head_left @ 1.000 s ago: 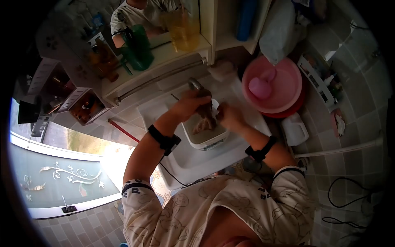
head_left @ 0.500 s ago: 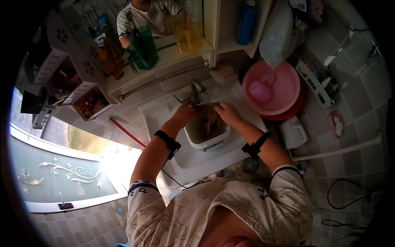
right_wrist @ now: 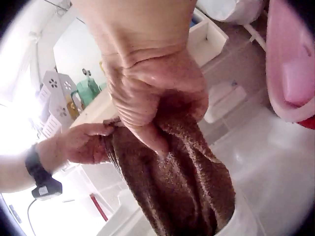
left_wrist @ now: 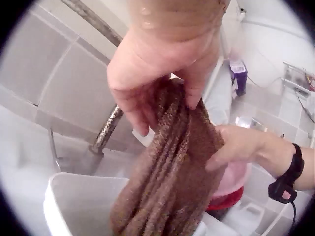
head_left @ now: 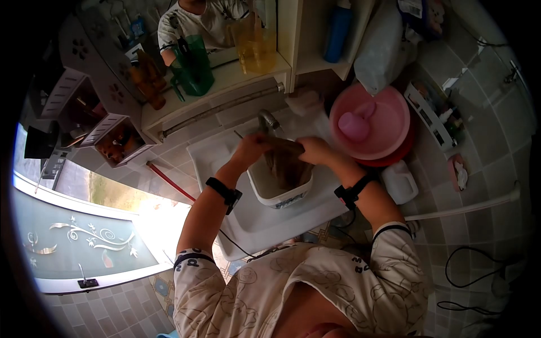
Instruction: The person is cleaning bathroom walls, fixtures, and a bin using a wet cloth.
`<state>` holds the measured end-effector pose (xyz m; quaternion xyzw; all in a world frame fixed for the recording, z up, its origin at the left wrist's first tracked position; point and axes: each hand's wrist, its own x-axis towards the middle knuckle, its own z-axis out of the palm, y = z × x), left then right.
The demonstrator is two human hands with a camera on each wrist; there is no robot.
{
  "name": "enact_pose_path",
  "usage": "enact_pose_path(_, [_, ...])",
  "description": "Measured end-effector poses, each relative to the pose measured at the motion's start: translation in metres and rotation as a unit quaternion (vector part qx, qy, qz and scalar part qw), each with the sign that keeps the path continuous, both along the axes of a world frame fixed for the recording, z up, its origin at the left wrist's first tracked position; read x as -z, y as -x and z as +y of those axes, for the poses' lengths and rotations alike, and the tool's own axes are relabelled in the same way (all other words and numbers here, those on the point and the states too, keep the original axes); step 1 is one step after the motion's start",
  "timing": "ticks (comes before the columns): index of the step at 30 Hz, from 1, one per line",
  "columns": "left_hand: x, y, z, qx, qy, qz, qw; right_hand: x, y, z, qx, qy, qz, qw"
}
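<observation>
A wet brown towel (head_left: 288,166) hangs in folds between my two hands, over a white plastic tub (head_left: 282,201) standing in the sink. My left hand (head_left: 253,149) grips one upper edge; in the left wrist view its thumb and fingers curl round the bunched towel (left_wrist: 167,182). On the other side my right hand (head_left: 316,151) pinches the towel's edge, thumb in front in the right wrist view. Its lower end reaches down into the tub, where folds hide part of the inside. Just behind the hands rises a metal faucet (head_left: 269,119).
The white sink (head_left: 239,222) surrounds the tub. To the right stand a pink basin (head_left: 389,141) holding a pink dipper (head_left: 354,126), and a white jug (head_left: 400,183). Above the faucet, a shelf carries a green pitcher (head_left: 194,67) and a yellow pitcher (head_left: 256,53).
One second ago the towel was bunched under the left hand, with the right hand beside it. Now both hands hold its top edge apart, and it has risen slightly since half a second ago.
</observation>
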<state>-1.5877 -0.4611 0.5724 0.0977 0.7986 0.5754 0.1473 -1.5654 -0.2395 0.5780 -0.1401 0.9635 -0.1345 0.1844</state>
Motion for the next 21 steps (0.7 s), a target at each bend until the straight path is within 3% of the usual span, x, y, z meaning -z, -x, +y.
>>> enact_pose_path(2, [0.005,0.001,-0.001,-0.011,-0.003,-0.010,1.000,0.030,0.007,0.003,0.028,0.020,0.019,0.999])
enact_pose_path(4, [0.023,0.002,-0.003,-0.098,-0.088,-0.171,0.976,0.057,0.012,0.001,0.057,0.041,0.035,0.997])
enact_pose_path(5, [0.036,0.002,-0.003,-0.098,-0.086,-0.172,0.976,0.065,0.012,-0.005,0.116,0.163,0.019,0.980])
enact_pose_path(6, [0.047,0.003,-0.003,-0.128,-0.100,-0.272,0.949,0.071,0.014,-0.014,0.173,0.285,0.002,0.943])
enact_pose_path(7, [0.059,-0.002,0.000,-0.154,-0.117,-0.368,0.909,0.075,0.008,-0.022,0.173,0.285,0.001,0.943])
enact_pose_path(9, [0.053,-0.022,0.012,-0.160,-0.350,-0.405,0.830,0.083,-0.004,-0.049,0.229,0.584,-0.035,0.778])
enact_pose_path(11, [0.128,-0.008,0.017,-0.160,-0.468,-0.446,0.746,0.065,-0.034,-0.076,0.217,0.597,-0.006,0.772])
enact_pose_path(13, [0.196,0.000,0.026,-0.147,-0.517,-0.473,0.698,0.069,-0.045,-0.096,0.209,0.608,0.023,0.766])
enact_pose_path(14, [0.244,0.003,0.030,-0.084,-0.477,-0.259,0.835,0.086,-0.045,-0.102,0.209,0.540,0.096,0.810])
enact_pose_path(15, [0.284,0.005,0.034,-0.013,-0.403,-0.028,0.915,0.102,-0.044,-0.104,0.208,0.466,0.169,0.843])
enact_pose_path(16, [0.255,-0.003,0.038,-0.052,-0.429,-0.170,0.885,0.111,-0.038,-0.101,0.208,0.466,0.169,0.843])
enact_pose_path(17, [0.211,-0.012,0.048,-0.121,-0.440,-0.315,0.832,0.118,-0.028,-0.096,0.218,0.371,0.192,0.882])
enact_pose_path(18, [0.180,-0.023,0.058,-0.174,-0.417,-0.382,0.806,0.122,-0.022,-0.088,0.228,0.271,0.210,0.911])
enact_pose_path(19, [0.162,-0.032,0.065,-0.201,-0.385,-0.410,0.802,0.118,-0.016,-0.077,0.235,0.271,0.208,0.910])
enact_pose_path(21, [0.131,-0.039,0.074,-0.266,-0.306,-0.444,0.799,0.093,-0.006,-0.057,0.349,0.263,0.067,0.897])
